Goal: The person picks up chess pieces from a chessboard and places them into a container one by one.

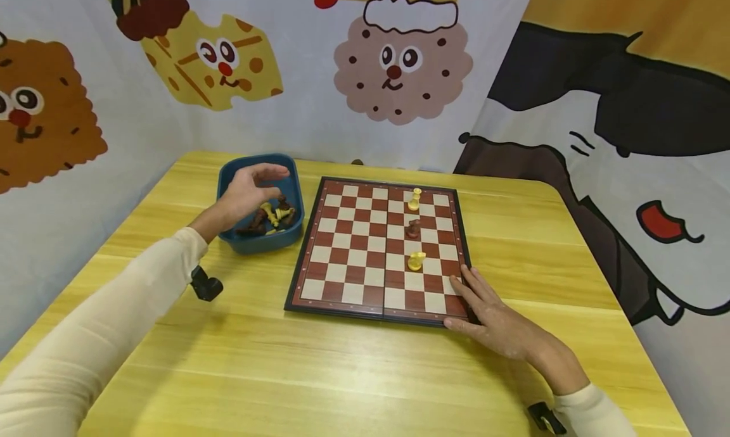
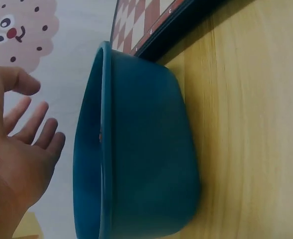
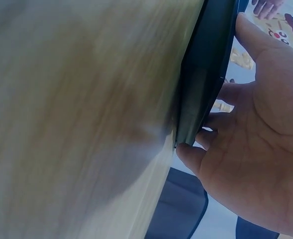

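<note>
My left hand (image 1: 244,196) hovers over the blue plastic bin (image 1: 259,244), thumb and fingers apart with nothing between them. Gold and brown chess pieces (image 1: 268,214) lie jumbled in the bin, partly hidden by the hand. In the left wrist view the spread fingers (image 2: 34,124) show above the bin's rim. My right hand (image 1: 496,320) rests on the near right corner of the chessboard (image 1: 353,275), its fingers extended along the edge. On the board's right half stand a tall gold piece (image 1: 414,200), a brown knight (image 1: 413,228) and a gold knight (image 1: 416,261).
The board and bin sit side by side on a yellow wood-grain table (image 1: 342,373), the bin to the left. Behind the table hangs a white cloth (image 1: 296,126) printed with cartoon food faces. A black wrist mount (image 1: 205,285) hangs below the left sleeve.
</note>
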Tool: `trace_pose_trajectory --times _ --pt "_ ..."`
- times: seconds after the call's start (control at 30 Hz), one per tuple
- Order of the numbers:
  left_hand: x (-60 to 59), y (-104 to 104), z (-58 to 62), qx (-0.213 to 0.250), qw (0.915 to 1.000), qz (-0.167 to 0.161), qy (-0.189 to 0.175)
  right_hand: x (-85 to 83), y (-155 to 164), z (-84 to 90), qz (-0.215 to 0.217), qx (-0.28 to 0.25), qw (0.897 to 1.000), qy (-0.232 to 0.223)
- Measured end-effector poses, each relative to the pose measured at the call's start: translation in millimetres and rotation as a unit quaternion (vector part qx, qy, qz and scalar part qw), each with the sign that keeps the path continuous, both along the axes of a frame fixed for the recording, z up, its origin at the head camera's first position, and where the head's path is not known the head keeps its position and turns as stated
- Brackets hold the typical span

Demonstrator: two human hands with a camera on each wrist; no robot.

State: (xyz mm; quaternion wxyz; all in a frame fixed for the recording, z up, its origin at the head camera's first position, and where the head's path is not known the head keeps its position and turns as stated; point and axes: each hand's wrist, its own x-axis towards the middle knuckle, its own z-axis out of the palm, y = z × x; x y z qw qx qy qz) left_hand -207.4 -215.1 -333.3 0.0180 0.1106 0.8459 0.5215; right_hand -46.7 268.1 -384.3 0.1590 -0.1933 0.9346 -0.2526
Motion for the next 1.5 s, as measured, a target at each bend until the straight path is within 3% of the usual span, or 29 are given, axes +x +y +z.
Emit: trace_pose_trajectory --times 0.43,0.53,0.67,0.97,1.2,1.5 --pt "-0.8 22.0 0.9 0.084 0.995 -0.02 0.051 -0.8 -1.0 -0.2 -0.001 -0.006 1.0 0.002" --pt "0.1 34.2 3.4 0.089 0.9939 -0.022 0.062 -0.1 -0.9 -0.3 -0.002 -0.005 1.0 0.001" --pt "-1.1 53.5 4.6 0.11 0.9905 -0.053 0.064 0.3 0.4 -1.2 -0.003 -0.002 1.0 0.001" --pt "-4.5 95.9 -4.5 0.196 0.9744 -0.082 0.073 -1.3 -0.4 -1.1 -0.006 0.001 1.0 -0.006" --pt "-4.7 128.4 -17.6 0.17 0.9779 -0.12 0.025 -2.7 -2.4 -0.8 -0.002 0.004 1.0 -0.007" --pt "-3.6 163.0 -32.8 0.107 0.9818 -0.156 -0.002 -2.2 -1.2 0.6 -0.007 0.003 1.0 -0.017"
